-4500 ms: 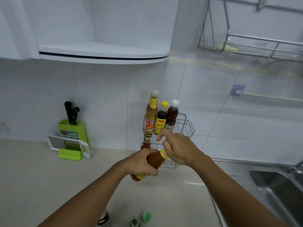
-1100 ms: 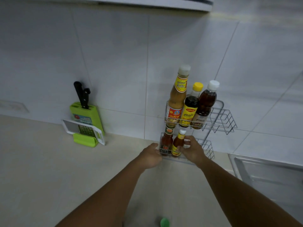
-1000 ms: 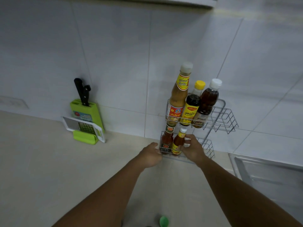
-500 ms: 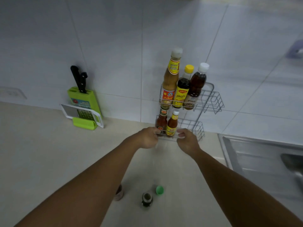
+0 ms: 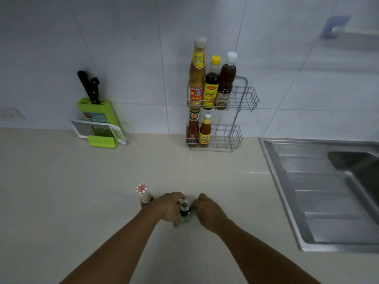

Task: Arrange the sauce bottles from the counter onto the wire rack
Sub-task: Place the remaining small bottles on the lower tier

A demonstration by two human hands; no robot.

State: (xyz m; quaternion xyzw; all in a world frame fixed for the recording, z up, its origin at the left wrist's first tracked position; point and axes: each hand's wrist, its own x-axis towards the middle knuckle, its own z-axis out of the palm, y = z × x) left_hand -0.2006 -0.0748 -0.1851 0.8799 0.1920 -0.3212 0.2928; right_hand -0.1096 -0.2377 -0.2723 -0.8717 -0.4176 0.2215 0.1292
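Left hand (image 5: 170, 208) fingers wrapping the uncapped bottle (image 5: 185, 210) on the counter (image 5: 82, 191); right hand (image 5: 207, 212) beside it, grip unclear; rack (image 5: 242, 99) bottle labels too blurred for reading

Both forearms stretched forward, left hand (image 5: 168, 208) and right hand (image 5: 207, 212) close together, fingers curled downward
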